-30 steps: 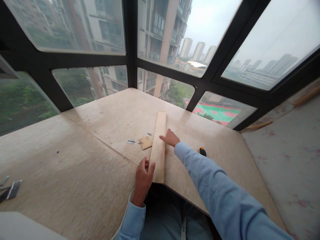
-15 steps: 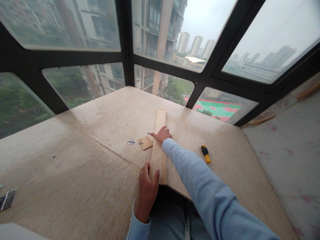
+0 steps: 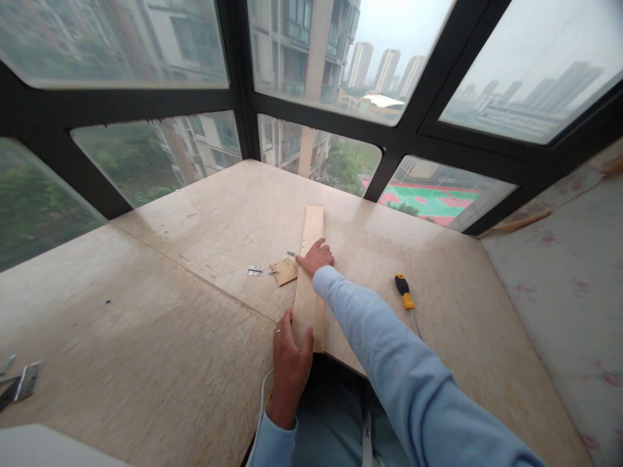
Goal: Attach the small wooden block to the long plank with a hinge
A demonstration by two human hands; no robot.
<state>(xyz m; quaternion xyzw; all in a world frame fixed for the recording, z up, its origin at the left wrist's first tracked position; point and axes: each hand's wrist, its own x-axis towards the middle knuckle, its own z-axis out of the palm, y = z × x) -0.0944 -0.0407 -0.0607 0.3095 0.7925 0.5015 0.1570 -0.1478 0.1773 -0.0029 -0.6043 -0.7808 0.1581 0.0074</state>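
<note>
A long, pale wooden board (image 3: 308, 308) lies lengthwise on the stone-look surface, with small holes near its far half. My right hand (image 3: 317, 258) spans the board past its middle, thumb at the left edge and fingers toward the right edge. At the near end, my left hand (image 3: 291, 353) grips the board's left side, its thumb over the top. Small screws (image 3: 291, 253) lie just beyond my right thumb. Left of the board is a small wooden piece (image 3: 283, 272) with holes and a screw on it. A silver hinge (image 3: 255, 270) rests beside that.
A black-and-yellow screwdriver (image 3: 405, 292) lies to the right of my right arm. Metal hinge-like parts (image 3: 26, 381) sit at the far left, and a tiny dark object (image 3: 106, 302) lies nearer. Dark-framed windows (image 3: 321, 117) border the broad ledge (image 3: 195, 350).
My right thumb has drawn slightly right, away from the screws. The view has shifted a little, bringing more of the screwdriver's shaft into sight. My left hand keeps its place on the board.
</note>
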